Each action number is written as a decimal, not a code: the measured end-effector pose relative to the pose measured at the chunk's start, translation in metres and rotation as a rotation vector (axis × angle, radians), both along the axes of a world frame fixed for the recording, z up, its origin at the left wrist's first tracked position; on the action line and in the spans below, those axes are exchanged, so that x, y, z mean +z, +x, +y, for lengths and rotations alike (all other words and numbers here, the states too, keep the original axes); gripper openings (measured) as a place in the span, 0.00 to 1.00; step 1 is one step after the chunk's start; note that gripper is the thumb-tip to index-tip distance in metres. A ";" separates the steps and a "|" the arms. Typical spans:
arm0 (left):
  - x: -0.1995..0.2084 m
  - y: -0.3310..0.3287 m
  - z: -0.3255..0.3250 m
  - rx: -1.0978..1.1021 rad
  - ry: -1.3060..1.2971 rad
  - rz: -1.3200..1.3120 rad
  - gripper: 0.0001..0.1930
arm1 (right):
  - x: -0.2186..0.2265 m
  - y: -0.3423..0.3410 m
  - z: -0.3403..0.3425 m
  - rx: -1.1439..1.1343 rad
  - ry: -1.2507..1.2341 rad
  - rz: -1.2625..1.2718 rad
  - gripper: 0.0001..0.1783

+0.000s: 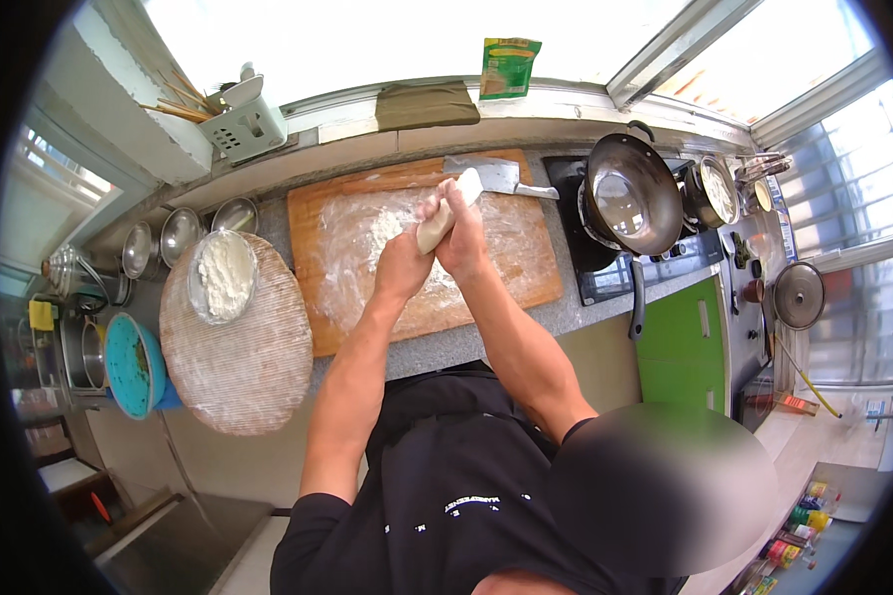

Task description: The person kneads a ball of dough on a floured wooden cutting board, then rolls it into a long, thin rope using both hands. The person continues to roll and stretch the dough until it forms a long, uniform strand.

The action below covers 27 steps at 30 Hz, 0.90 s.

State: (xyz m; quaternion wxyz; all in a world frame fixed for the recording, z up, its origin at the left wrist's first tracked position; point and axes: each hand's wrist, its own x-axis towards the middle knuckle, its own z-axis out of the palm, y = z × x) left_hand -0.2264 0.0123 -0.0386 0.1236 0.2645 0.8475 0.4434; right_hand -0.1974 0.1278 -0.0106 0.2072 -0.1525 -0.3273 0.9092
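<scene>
Both my hands are wrapped around a pale, elongated lump of dough [432, 234], raised over a floured wooden board [536, 268]. My left hand [404, 264] is closed on its lower part. My right hand [461, 238] grips it higher up, and the dough's white end sticks out past the fingers. Loose flour [392, 230] is scattered on the board beneath. Just beyond my hands, a cleaver [491, 176] lies along the board's far edge, its handle pointing right. A reddish-brown rod [392, 182] lies near it. My palms and the middle of the dough are hidden.
To the left, a bowl of flour [225, 278] stands on a round woven tray [233, 372]. Beside it are a turquoise basin [132, 365] and metal bowls [180, 236]. On the right, a wok [633, 193] sits on the stove, its handle [637, 307] jutting toward me.
</scene>
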 end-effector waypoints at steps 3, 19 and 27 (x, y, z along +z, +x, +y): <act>0.023 0.004 0.005 0.024 -0.195 -0.016 0.17 | 0.000 0.004 -0.012 -0.025 0.289 -0.153 0.15; 0.035 0.001 0.002 -0.047 -0.203 -0.184 0.20 | -0.014 0.005 0.006 -0.023 0.058 0.148 0.12; 0.051 0.005 0.005 0.003 -0.275 -0.007 0.25 | 0.007 0.002 -0.010 -0.153 -0.087 -0.112 0.13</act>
